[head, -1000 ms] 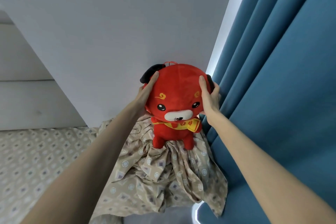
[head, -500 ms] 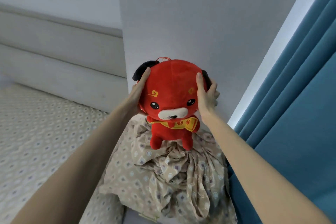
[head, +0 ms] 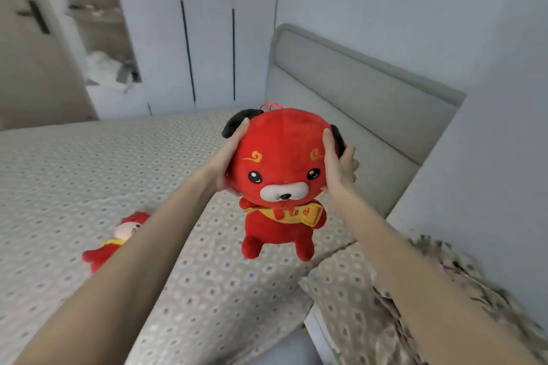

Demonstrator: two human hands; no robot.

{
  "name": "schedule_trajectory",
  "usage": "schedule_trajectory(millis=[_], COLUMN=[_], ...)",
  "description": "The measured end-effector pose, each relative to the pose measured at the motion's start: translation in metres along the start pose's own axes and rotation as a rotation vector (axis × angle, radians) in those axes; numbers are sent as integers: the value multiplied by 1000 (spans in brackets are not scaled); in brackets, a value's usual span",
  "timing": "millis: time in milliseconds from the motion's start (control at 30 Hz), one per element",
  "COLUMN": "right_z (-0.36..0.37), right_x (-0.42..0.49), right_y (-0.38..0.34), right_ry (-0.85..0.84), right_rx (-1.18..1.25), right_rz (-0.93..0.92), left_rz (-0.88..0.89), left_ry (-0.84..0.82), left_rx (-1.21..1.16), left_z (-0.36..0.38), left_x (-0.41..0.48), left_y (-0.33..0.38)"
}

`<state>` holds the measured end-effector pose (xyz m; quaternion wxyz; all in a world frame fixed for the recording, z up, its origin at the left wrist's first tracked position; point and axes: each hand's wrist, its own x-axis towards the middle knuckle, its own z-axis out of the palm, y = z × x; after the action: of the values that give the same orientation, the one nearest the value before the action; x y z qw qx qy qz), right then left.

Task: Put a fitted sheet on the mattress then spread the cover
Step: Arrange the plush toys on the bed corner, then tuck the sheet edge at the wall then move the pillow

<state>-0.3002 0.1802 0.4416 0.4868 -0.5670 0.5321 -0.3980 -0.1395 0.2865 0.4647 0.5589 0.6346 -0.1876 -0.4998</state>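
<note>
The room has pale walls, a white wardrobe with slim dark handles (head: 207,24) at the upper middle of the frame, and an open door with a dark lever handle (head: 29,53) at the upper left. A grey padded headboard (head: 370,104) stands at the upper right. In front of it, a wide mattress with a pale surface printed with small dots (head: 89,187) fills the left and the middle; I cannot tell if this dotted surface is a fitted sheet or the mattress itself. A crumpled beige patterned bedding cloth (head: 350,305) lies in a heap at the lower right, just beside the right edge of the mattress and against the wall. In the centre, a red plush dog with black ears and a yellow scarf (head: 281,151) is held upright with its face to the camera and its legs hanging free. The left hand (head: 229,157) grips one side of its round head and the right hand (head: 339,166) grips the other side, with the fingers curved around the head. At the lower left, a smaller red plush toy (head: 130,225) lies on the mattress, partly hidden behind the left forearm.
</note>
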Motion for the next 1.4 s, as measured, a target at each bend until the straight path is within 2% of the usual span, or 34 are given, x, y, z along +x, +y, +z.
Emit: schedule_trajectory(millis=[133, 367, 633, 767, 833, 900, 1000, 1100, 1200, 1400], right_z=[141, 361, 563, 634, 660, 673, 678, 671, 658, 604], right_x=[-27, -52, -66, -67, -67, -68, -70, -58, -40, -10], right_y=[-9, -11, -10, 1, 17, 35, 57, 69, 69, 51], right_ry=[-199, -426, -621, -707, -769, -865, -1004, -951, -901, -795], right_rx=[31, -28, -47, 33, 53, -29, -199, -312, -321, -271], right_rz=[-9, 62, 167, 186, 219, 228, 288, 248, 284, 281], left_rz=[-12, -96, -88, 49, 50, -24, -119, -132, -122, -68], left_ry=[181, 397, 623, 753, 800, 755, 696, 760, 774, 666], left_rx=[-74, -146, -305, -374, -311, -188, -190, -175, -147, -38], left_z=[-133, -332, -501, -555, -571, -581, -582, -576, -566, -518], left_x=[-2, 31, 78, 105, 118, 131, 145, 155, 159, 168], left_y=[2, 11, 1, -15, -32, -52, -72, -74, -64, -39])
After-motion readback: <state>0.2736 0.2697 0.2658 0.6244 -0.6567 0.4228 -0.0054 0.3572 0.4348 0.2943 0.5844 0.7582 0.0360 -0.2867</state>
